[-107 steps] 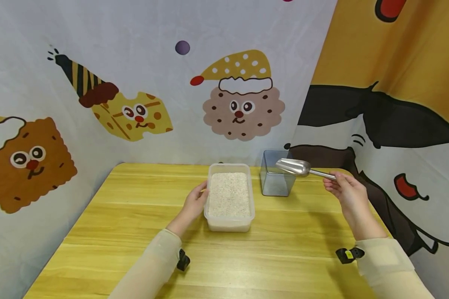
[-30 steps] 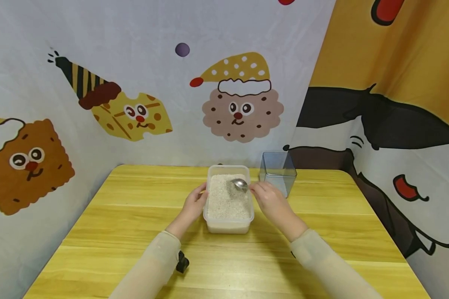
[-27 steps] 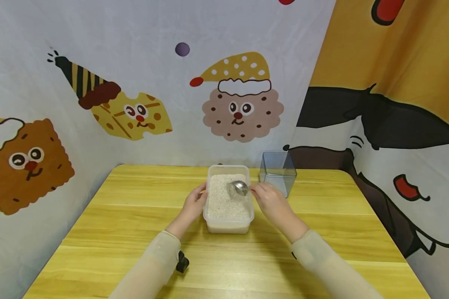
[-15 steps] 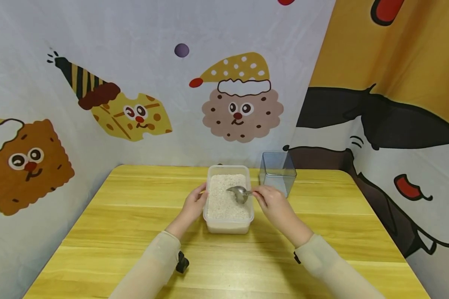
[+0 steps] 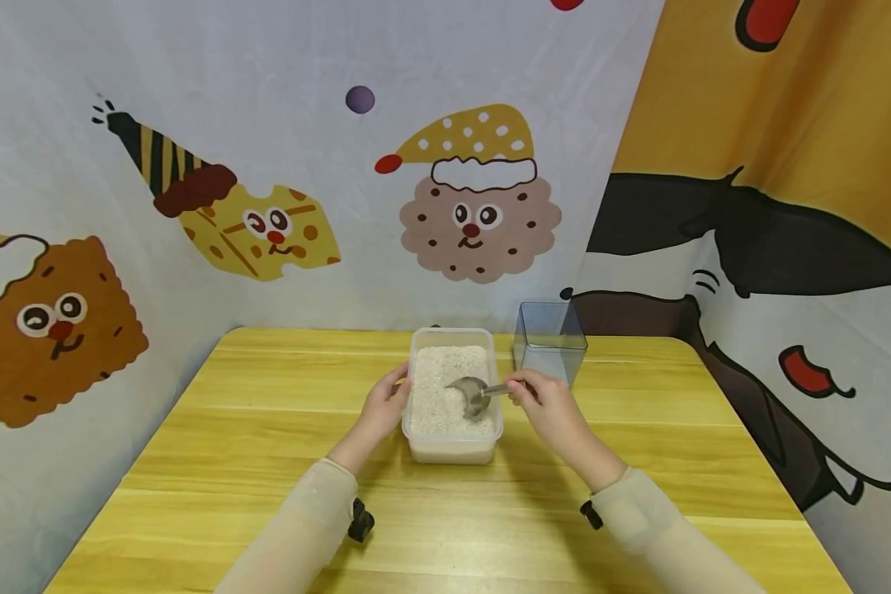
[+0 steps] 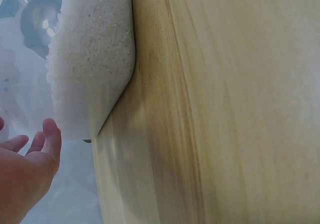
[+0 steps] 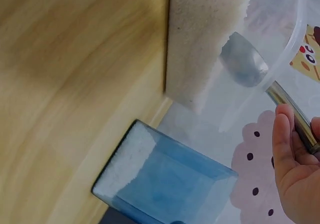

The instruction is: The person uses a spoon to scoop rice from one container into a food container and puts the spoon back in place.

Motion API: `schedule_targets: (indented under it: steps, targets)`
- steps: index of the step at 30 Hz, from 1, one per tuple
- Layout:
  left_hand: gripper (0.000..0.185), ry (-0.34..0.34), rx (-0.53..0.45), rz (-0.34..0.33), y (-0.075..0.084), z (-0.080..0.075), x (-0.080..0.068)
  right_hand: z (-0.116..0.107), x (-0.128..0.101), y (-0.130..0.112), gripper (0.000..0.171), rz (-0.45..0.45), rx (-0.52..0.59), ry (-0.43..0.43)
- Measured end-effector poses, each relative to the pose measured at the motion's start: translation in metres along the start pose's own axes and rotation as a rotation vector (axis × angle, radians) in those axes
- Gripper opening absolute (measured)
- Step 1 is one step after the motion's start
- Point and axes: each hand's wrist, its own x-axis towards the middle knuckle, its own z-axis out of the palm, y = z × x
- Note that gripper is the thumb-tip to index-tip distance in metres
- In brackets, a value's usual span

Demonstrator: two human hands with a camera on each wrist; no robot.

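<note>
A clear plastic tub (image 5: 456, 450) of white rice (image 5: 445, 404) stands mid-table. Its left wall is touched by my left hand (image 5: 381, 408), whose loosely bent fingers (image 6: 51, 134) lie along the outside in the left wrist view. My right hand (image 5: 553, 408) holds the handle of a metal scoop (image 5: 475, 398), reaching over the tub's right rim. The scoop's rounded bowl (image 7: 243, 61) dips into the rice, seen through the tub wall in the right wrist view. Just right of the tub is a bluish see-through square container (image 5: 552, 326) with some rice (image 7: 127, 161) at its bottom.
All of it rests on a wood-grain table (image 5: 267, 462). A cartoon-printed cloth (image 5: 289, 132) hangs behind the back edge and along both sides. Dark wrist devices sit at both cuffs.
Seconds ago the scoop was over the bluish container; it came left into the tub. During the last second its bowl has turned and shifted slightly nearer. The left hand stays put.
</note>
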Motion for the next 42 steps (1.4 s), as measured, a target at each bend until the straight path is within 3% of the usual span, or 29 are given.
schedule_targets:
  steps: [7,13,31,37,42]
  targets:
    - [0.045,0.002,0.001,0.012,0.0,0.0,0.0,0.006,0.0,0.002,0.02,0.107,0.2,-0.006]
    - [0.045,-0.005,-0.002,0.006,-0.001,0.0,0.001,0.011,0.001,0.003,0.021,0.177,0.257,-0.031]
    - [0.045,-0.019,-0.014,-0.001,-0.003,-0.001,0.001,0.012,-0.003,0.008,0.024,0.17,0.358,-0.101]
    - [0.046,-0.018,-0.012,0.012,-0.003,-0.001,0.001,0.011,-0.003,0.013,0.026,0.173,0.449,-0.136]
    - [0.046,-0.011,-0.024,0.003,-0.002,0.0,0.001,0.009,-0.004,0.015,0.027,0.235,0.53,-0.168]
